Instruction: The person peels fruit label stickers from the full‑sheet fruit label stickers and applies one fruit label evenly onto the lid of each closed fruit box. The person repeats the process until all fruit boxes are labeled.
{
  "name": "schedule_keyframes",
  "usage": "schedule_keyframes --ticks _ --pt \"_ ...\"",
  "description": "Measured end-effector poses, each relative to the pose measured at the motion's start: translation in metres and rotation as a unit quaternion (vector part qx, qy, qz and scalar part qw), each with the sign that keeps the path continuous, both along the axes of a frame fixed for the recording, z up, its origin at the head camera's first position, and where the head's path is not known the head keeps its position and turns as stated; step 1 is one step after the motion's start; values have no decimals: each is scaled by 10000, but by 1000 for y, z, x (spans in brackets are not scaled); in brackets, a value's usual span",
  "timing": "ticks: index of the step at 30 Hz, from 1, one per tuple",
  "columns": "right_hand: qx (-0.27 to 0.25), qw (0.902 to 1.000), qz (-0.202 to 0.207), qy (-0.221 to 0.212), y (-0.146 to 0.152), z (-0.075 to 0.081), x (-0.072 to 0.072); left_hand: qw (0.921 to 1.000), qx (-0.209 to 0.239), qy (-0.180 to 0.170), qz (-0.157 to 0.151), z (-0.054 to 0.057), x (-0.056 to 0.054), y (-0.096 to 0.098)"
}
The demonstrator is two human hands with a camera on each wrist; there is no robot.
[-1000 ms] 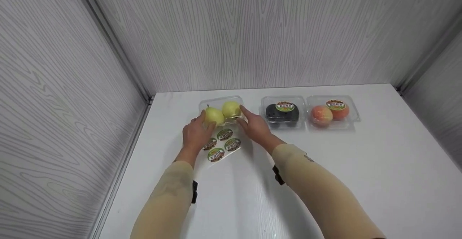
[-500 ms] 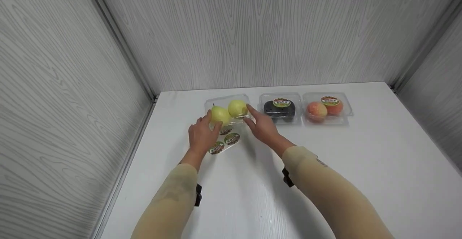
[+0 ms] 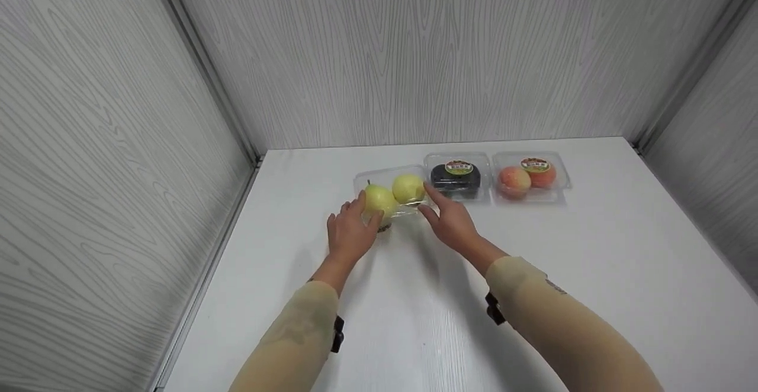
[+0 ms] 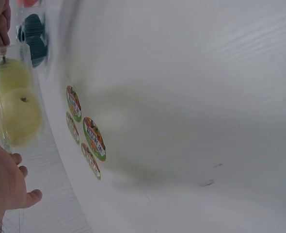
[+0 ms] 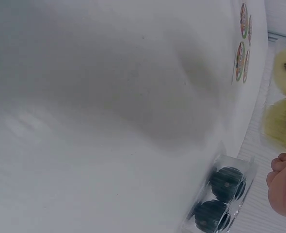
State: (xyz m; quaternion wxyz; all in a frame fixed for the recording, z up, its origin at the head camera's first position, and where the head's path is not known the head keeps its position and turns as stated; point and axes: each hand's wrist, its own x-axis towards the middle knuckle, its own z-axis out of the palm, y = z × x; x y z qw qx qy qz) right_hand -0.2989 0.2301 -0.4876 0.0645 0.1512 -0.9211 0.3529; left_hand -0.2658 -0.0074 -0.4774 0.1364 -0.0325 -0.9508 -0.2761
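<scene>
A clear plastic clamshell box (image 3: 382, 174) with two yellow pears (image 3: 408, 189) inside is held up off the table between both hands. My left hand (image 3: 350, 235) grips its left end, thumb at the front and fingers toward the back. At the right end, my right hand (image 3: 455, 224) pinches the box between thumb and forefinger. The left wrist view has the pears (image 4: 19, 116) behind the clear wall, well above the table. Below them lies a sheet of oval fruit stickers (image 4: 94, 139), mostly hidden in the head view by the box and left hand.
Right of the held box stands a clear box of dark round fruit (image 3: 456, 180) with an oval sticker (image 3: 459, 167) on its lid. Beside that is another stickered box holding a peach (image 3: 514, 182) and an orange-red fruit (image 3: 542, 177). Grey wood-grain panels (image 3: 379, 54) enclose the white table (image 3: 414, 321).
Both hands have carried the pear box up and to the right, closer to the dark fruit's box. The sticker sheet has become mostly covered in the head view, which has also shifted slightly.
</scene>
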Motion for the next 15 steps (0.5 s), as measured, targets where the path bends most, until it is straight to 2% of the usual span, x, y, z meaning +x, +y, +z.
schedule_keyframes --ticks 8,15 --pt "-2 9998 -160 123 20 -7 14 9996 -106 256 -81 -6 8 19" --pt "-91 9992 -297 269 36 -11 26 9998 -107 80 -116 -14 13 34"
